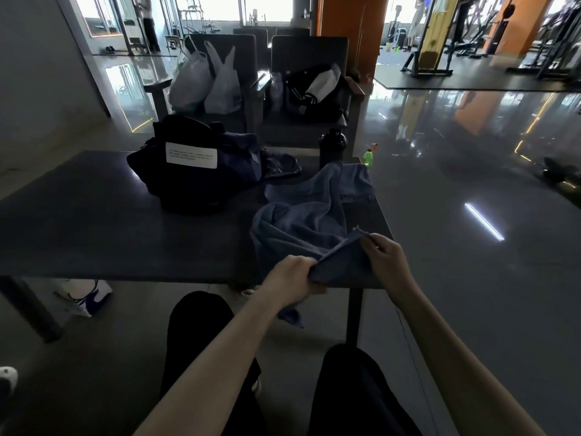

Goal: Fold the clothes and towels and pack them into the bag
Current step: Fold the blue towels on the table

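In left hand [291, 275], right hand [386, 257]: towel [301, 223]

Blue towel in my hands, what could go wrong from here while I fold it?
The left hand and right hand grip just one edge of the blue towel, and a corner hangs below the table edge, so it might slide to the floor. Pulling could also drag its far end into the black bottle.

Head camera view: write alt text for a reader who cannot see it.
A seated person's left hand and right hand each hold an edge of a crumpled blue towel on a dark table. A dark bag with a white label sits behind it.
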A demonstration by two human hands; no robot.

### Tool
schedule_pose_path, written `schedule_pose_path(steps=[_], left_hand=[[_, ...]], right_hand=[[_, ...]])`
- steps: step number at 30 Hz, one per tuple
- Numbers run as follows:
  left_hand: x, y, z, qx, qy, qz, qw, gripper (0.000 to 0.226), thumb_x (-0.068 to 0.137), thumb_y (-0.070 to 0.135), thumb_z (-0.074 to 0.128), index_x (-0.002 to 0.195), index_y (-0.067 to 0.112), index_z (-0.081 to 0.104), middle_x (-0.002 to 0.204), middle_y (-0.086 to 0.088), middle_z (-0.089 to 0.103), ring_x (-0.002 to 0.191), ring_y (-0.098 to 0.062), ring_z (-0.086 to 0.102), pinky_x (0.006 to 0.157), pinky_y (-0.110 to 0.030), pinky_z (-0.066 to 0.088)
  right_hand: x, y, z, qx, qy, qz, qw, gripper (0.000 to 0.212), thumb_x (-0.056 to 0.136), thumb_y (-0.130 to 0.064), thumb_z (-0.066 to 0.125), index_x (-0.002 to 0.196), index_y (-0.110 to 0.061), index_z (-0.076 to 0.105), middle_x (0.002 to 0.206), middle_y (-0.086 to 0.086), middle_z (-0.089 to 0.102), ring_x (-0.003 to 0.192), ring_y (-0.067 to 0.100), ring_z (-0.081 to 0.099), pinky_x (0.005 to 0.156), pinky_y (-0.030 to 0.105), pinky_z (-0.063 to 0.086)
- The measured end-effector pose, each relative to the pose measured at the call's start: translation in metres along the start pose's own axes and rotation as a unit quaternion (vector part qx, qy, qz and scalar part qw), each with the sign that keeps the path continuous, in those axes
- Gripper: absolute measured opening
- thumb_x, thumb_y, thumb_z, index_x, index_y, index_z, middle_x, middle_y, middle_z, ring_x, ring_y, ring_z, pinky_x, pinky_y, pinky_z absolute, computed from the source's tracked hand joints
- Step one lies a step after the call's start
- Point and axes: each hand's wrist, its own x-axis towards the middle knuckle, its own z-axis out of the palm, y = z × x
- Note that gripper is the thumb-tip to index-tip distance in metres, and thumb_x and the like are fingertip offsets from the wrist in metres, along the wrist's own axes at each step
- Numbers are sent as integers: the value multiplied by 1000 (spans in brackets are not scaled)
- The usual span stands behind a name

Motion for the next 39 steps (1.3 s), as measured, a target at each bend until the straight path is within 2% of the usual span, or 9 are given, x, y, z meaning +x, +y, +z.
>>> schedule_pose_path(steps=[2,5,8,14,19,22,26,31,39], left_hand=[[-2,-9,0,62,-10,-23,998,13,88,23,57,93,15,65,97,-8,66,93,-27,63,72,-33,47],[-4,-25,-4,-26,-18,-110,993,15,88,7,49,83,18,57,92,-4,60,89,-25,61,68,-30,45],[-7,-36,-12,-119,38,-183,975,28,87,1,41,98,18,61,97,-5,60,86,-22,58,65,-29,46],[-6,-36,-35,-140,205,-180,952,14,96,20,50,99,12,61,96,-6,64,79,-15,56,59,-26,40],[-14,-31,-69,-155,-74,-152,973,39,87,45,64,94,6,69,78,-4,65,73,-16,60,63,-27,47],[-18,-36,-77,-152,-224,-181,946,28,82,32,73,103,14,69,97,-13,72,92,-27,69,77,-38,57],[-19,-39,-78,-130,-301,-201,923,18,86,16,70,103,13,67,88,-7,71,77,-16,68,64,-26,56],[-9,-57,-65,-236,-144,-213,937,13,92,8,58,101,12,66,86,-7,67,80,-19,64,68,-34,55],[22,-79,-39,-345,95,-311,880,15,89,19,65,98,7,64,95,-14,67,91,-33,65,83,-51,55]], right_hand=[[3,5,-12,21,6,23,1000,32,96,-14,50,76,10,53,65,9,44,60,11,40,55,28,31],[3,14,-29,49,-5,86,995,34,97,-19,50,86,13,55,70,13,49,63,20,44,56,32,34],[-1,30,-38,37,0,147,989,32,97,-21,48,84,7,59,66,13,49,55,22,44,47,29,32],[-9,48,-35,31,50,159,986,33,96,-24,48,87,5,61,76,21,59,68,26,53,59,38,40],[-5,55,-38,-24,38,179,983,30,94,-21,49,76,-1,64,78,20,64,74,28,58,65,35,44],[-3,56,-42,-90,-9,220,971,23,93,-22,52,79,-9,65,86,15,65,86,30,61,73,34,45],[-6,53,-44,-150,-88,283,943,19,93,-21,51,94,-9,66,95,15,64,90,30,60,76,32,43],[-8,54,-40,-137,-50,243,959,28,96,-28,49,90,-7,65,90,14,64,86,28,59,73,30,43],[18,52,-24,-98,17,148,984,34,96,-22,48,67,-6,58,65,6,56,64,18,49,57,30,36]])
